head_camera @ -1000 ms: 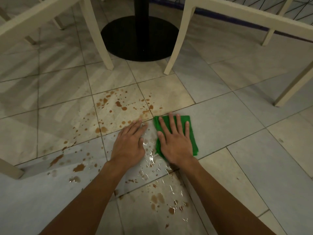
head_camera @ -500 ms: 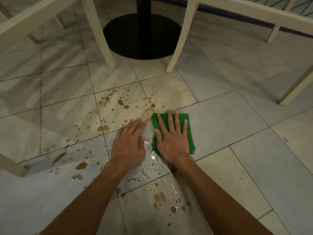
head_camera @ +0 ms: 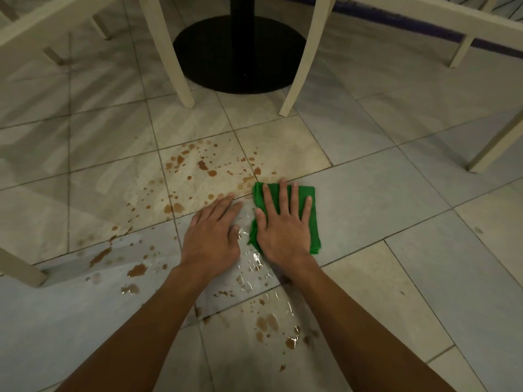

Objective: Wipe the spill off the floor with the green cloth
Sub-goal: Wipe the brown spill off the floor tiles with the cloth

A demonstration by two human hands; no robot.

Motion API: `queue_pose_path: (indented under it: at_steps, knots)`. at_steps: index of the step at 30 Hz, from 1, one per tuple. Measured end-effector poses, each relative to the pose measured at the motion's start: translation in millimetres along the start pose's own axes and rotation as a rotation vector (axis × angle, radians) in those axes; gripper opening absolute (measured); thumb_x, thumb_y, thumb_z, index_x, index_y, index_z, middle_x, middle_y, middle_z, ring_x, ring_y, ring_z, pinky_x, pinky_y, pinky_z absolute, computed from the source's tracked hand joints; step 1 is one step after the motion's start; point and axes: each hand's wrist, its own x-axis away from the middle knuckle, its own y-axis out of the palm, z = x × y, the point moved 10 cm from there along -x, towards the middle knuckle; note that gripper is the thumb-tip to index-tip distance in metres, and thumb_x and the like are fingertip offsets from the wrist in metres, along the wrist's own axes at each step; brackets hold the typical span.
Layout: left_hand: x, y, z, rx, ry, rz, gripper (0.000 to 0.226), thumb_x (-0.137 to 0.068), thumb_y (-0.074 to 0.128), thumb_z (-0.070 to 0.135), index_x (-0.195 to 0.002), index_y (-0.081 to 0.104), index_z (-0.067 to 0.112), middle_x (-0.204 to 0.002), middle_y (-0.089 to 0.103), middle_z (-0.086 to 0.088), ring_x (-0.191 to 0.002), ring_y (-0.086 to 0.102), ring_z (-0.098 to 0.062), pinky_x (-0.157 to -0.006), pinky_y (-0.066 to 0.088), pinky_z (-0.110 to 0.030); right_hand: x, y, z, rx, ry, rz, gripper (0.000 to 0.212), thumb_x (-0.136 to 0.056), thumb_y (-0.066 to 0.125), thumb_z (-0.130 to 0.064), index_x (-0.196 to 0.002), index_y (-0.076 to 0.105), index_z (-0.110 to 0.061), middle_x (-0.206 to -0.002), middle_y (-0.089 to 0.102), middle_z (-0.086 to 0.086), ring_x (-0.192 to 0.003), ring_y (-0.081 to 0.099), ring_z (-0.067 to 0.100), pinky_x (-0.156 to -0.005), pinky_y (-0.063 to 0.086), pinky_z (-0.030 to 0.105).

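A folded green cloth [head_camera: 311, 216] lies flat on the tiled floor. My right hand [head_camera: 283, 224] presses down on it with straight, spread fingers. Just to the left, my left hand [head_camera: 210, 233] rests flat on the bare tile with its fingers together. Brown spill drops [head_camera: 203, 165] are scattered over the tiles ahead of and left of my hands. A wet, glossy patch [head_camera: 254, 267] lies between my wrists, and more brown blotches [head_camera: 267, 323] sit nearer to me.
A black round table base [head_camera: 240, 52] stands straight ahead. Cream chair legs rise on both sides of it, one on the left [head_camera: 172, 58] and one on the right [head_camera: 302, 63]. Another leg [head_camera: 492, 145] stands far right, and a leg foot [head_camera: 19, 267] at the left edge.
My right hand has slid the green cloth slightly away from me toward the brown drops. My left hand has stayed flat on the tile.
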Motion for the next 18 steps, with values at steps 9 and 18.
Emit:
queue_pose_path:
  at_steps: [9,18]
  knots:
    - [4.3,0.3,1.9,0.02,0.008,-0.01,0.065,-0.097,0.031,0.041,-0.161,0.032,0.028,-0.171,0.019,0.008,-0.157,0.016,-0.015,-0.129,0.012,-0.041,13.9,-10.6,60.3,0.019,-0.033,-0.015,0.066,-0.106,-0.005,-0.059,-0.169,-0.011,-0.038,-0.178,-0.026,0.0,-0.163,-0.029,0.024,-0.134,-0.014,0.055]
    - [16.7,11.8,14.5,0.001,0.06,-0.049,0.069,-0.097,0.03,0.049,-0.163,0.025,0.028,-0.173,0.01,0.001,-0.16,0.003,-0.02,-0.13,0.008,-0.048,70.5,-9.7,77.1,0.089,-0.289,-0.089,0.069,-0.108,-0.006,-0.062,-0.172,-0.008,-0.036,-0.179,-0.026,-0.005,-0.164,-0.028,0.018,-0.134,-0.012,0.053]
